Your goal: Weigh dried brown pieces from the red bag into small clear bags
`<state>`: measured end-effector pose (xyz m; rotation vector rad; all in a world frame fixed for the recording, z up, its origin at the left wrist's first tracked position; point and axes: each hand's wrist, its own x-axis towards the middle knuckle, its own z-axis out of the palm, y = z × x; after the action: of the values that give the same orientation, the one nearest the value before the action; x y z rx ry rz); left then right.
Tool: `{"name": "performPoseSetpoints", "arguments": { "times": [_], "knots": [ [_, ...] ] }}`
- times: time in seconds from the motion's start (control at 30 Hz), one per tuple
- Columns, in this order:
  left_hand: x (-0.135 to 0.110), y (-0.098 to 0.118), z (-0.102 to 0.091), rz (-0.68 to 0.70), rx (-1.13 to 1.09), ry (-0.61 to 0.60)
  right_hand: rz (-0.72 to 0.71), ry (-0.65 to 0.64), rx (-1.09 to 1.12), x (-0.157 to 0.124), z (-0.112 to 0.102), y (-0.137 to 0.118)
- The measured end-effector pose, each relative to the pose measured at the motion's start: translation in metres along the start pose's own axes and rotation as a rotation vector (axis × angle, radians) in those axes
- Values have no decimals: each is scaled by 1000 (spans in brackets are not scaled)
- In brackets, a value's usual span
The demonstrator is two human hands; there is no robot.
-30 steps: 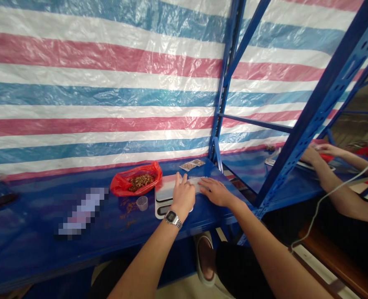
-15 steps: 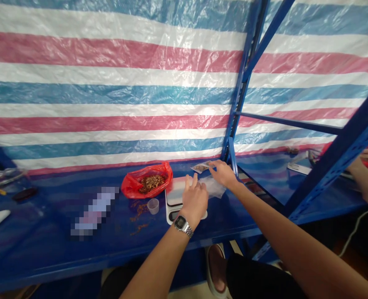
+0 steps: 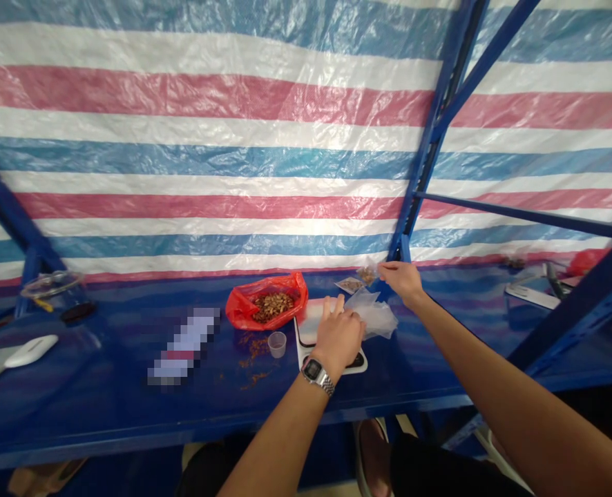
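My left hand (image 3: 340, 335), with a watch on its wrist, lies over the white kitchen scale (image 3: 306, 345), fingers spread and holding nothing I can see. Its fingers partly cover the weighing plate. My right hand (image 3: 403, 281) pinches a small clear plastic bag (image 3: 368, 274) with brown bits inside, near the back of the table. A second small filled bag (image 3: 349, 284) lies just left of it. Translucent plastic bags (image 3: 376, 316) rest at the right side of the scale. Left of the scale sits an open red plastic bag (image 3: 241, 307) of brown pieces, with a small clear cup (image 3: 277, 344) in front.
Brown crumbs (image 3: 254, 345) are scattered on the blue table (image 3: 130, 414). A pixelated strip (image 3: 184, 345) and a white object (image 3: 31, 351) lie to the left, near a clear container (image 3: 68, 297). A blue metal post (image 3: 414, 186) rises behind, before striped sheeting (image 3: 207, 159).
My right hand has moved away to the right of the lying bag, and a filled bag now shows clearly in its pinch. My left hand stays over the scale. The view has shifted left.
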<state>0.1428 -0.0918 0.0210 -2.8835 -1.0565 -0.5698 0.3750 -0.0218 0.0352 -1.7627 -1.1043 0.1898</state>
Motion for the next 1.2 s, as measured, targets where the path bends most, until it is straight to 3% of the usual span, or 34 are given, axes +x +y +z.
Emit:
{"name": "performPoseSetpoints", "arguments": {
  "times": [0.2, 0.33, 0.43, 0.57, 0.8, 0.93, 1.1, 1.2],
  "knots": [
    [-3, -3, -7, -18, -23, 66, 47, 50, 579, -51, -16, -13],
    [-5, -6, -22, -133, -145, 202, 1, -17, 512, -89, -14, -34],
    [-7, -12, -30, -226, -479, 317, -100, -130, 523, -113, -3, -53],
    [-17, -30, -37, -235, -843, 464, -254, -254, 560, -140, 15, -82],
    [-43, -62, -59, -223, -810, 467, 50, -495, 790, -164, 33, -118],
    [-51, -70, -67, -216, -633, 413, 132, -397, 798, -173, 49, -129],
    [-53, -76, -75, -311, -515, 472, 62, -82, 645, -171, 65, -141],
    [-52, -82, -79, -335, -622, 519, 0, -101, 670, -166, 69, -144]
  ]
}}
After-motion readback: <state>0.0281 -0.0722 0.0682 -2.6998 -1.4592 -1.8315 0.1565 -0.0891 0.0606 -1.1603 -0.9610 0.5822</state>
